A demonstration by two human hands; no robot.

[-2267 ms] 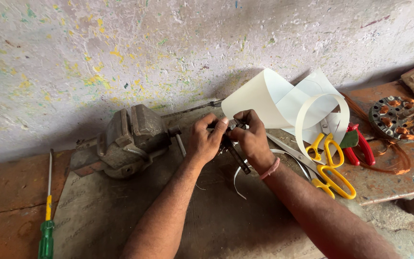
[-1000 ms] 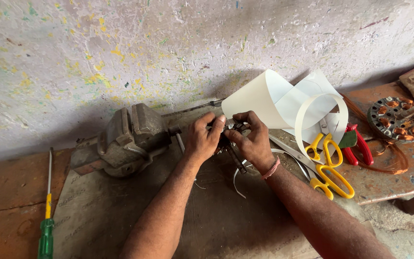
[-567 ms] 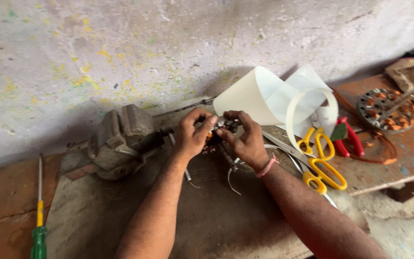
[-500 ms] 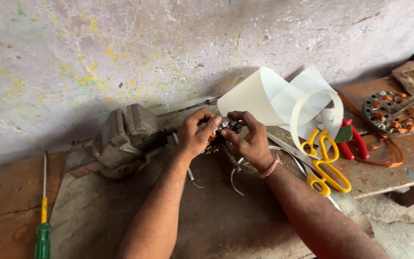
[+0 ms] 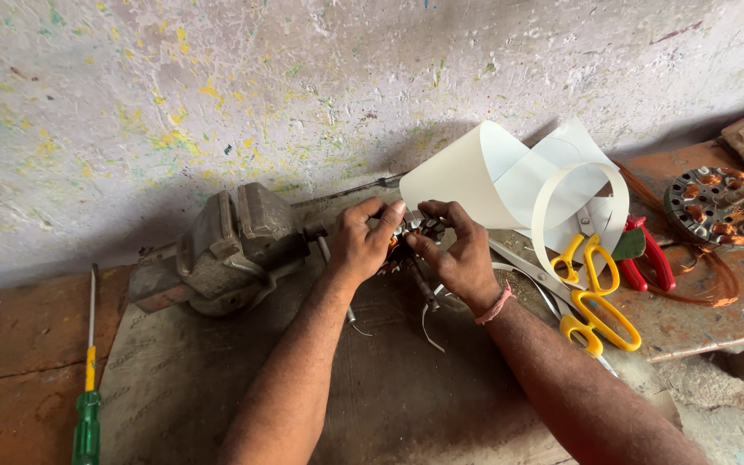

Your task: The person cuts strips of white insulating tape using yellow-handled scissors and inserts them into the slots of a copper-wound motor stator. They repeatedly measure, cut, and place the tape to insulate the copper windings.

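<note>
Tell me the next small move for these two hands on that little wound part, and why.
Probably keep the left hand pinching the small wound core steady while the right hand works its fingertips round the slots. Both hands meet on it beside the vise, and loose wire ends trail beneath, so it looks unfinished.

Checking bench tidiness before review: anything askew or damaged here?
Mostly clutter: the curled white sheet strip loops loose over the yellow-handled scissors, and tangled copper wire trails off the round wound stator. Both hands, left hand and right hand, pinch a small toothed metal core.
</note>
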